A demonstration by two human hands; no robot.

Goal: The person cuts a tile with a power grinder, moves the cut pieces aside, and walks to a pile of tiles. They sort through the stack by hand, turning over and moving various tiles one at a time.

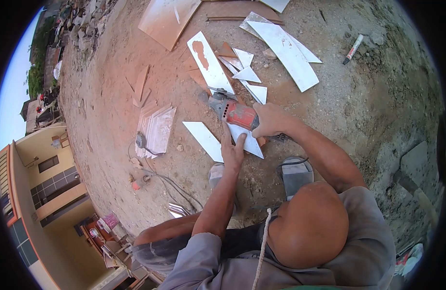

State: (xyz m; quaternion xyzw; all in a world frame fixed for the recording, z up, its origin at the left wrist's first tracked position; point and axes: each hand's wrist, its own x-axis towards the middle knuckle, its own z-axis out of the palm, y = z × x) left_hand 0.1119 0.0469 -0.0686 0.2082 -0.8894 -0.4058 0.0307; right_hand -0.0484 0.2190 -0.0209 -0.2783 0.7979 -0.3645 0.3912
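My right hand point(274, 120) is wrapped round the rear of a red angle grinder point(241, 116). The grinder's dusty grey head and disc guard point up and left, over the end of a white tile strip point(208, 63) with a reddish patch. Below the grinder, my left hand point(232, 151) grips a cut white tile piece point(248, 141), thumb on its face. Beside that hand lies another slanted white tile piece point(203, 139). Several pointed tile offcuts point(247, 74) are scattered just beyond the grinder. Where the disc meets any tile is hard to make out.
Larger tile pieces point(286, 53) and a brown-backed tile point(167, 19) lie farther out. At left are stacked tiles point(156, 129), a plug point(141, 140) and dark cables point(177, 186). A marker-like tube point(353, 48) lies upper right. My sandalled feet point(297, 174) are close by.
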